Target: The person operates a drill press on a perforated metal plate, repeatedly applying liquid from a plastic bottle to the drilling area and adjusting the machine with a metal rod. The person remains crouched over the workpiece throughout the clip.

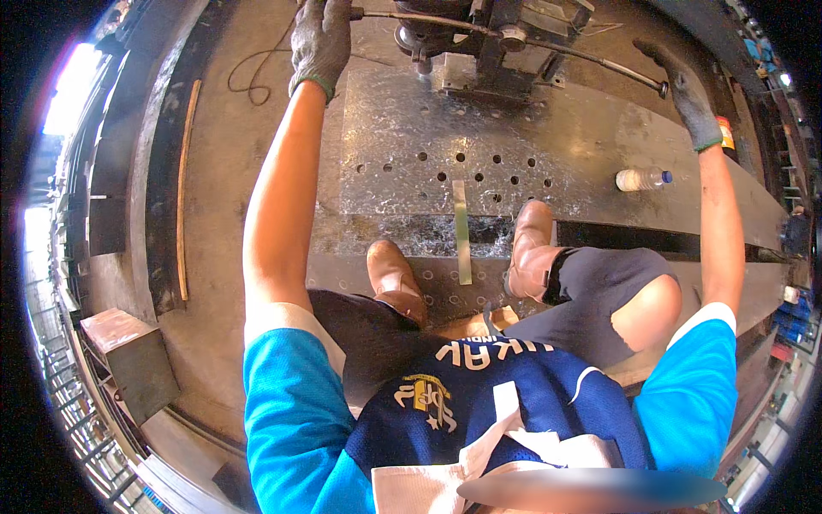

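Note:
A dark drilling machine (484, 51) stands on a steel plate (402, 120) that has several round holes and scattered shiny metal chips. Long thin levers spread sideways from its hub. My left hand (321, 47), in a grey knit glove, is closed at the black end of the left lever (411, 15); its fingertips are partly cut off by the upper edge. My right hand (689, 98), gloved too, has its fingers stretched out beside the knobbed end of the right lever (608, 64). It seems not to grip that lever.
A capped plastic bottle (642, 179) lies on the plate at right. A narrow metal strip (462, 231) bridges the gap between my boots (531, 240). An orange-labelled container (726, 135) stands beyond my right wrist. A cable (253, 81) curls at far left; a metal box (133, 364) stands lower left.

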Motion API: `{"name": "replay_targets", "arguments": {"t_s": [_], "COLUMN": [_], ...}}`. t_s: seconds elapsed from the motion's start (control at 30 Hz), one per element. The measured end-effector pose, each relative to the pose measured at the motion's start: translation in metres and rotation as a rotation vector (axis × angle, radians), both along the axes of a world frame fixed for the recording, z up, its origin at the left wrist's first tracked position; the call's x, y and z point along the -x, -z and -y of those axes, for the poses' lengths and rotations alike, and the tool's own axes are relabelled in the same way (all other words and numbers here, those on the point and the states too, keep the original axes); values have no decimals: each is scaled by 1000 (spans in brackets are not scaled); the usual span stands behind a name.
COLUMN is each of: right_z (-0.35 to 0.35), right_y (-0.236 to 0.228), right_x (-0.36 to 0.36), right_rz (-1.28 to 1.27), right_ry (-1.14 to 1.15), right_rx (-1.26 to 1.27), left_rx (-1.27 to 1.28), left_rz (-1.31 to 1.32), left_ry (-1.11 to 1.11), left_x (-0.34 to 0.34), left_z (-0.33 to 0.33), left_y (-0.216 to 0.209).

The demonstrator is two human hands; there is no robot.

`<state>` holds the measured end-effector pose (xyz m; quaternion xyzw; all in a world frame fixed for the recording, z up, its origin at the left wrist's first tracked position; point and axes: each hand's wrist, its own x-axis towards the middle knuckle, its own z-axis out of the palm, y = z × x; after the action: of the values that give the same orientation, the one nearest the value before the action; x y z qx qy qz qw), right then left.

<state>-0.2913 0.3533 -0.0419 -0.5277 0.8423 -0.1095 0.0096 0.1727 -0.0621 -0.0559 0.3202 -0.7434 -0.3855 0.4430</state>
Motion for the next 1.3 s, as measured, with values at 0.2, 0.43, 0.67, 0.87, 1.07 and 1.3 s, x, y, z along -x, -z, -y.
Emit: {"name": "replay_targets", "arguments": {"t_s": [0.2, 0.43, 0.67, 0.87, 1.07, 1.3], "right_z": [15, 40, 50, 34, 99, 278], "right_y": [-11, -4, -8, 69, 280, 330], "right_x": [-72, -107, -147, -153, -149, -287], "right_rz": [-450, -510, -592, -301, 618, 1311], "right_ry": [80, -103, 0, -35, -234, 110], "right_rx": [-213, -118, -281, -133, 267, 356], "left_rx": [69, 11, 10, 302, -70, -100], "left_rz": [43, 13, -40, 85, 153, 476], "left_ry": [-66, 27, 57, -50, -327, -495], "left_x": [0, 3, 3, -19, -98, -158], "left_z": [0, 18, 13, 21, 59, 76], "left_y": [6, 20, 16, 39, 127, 185]}}
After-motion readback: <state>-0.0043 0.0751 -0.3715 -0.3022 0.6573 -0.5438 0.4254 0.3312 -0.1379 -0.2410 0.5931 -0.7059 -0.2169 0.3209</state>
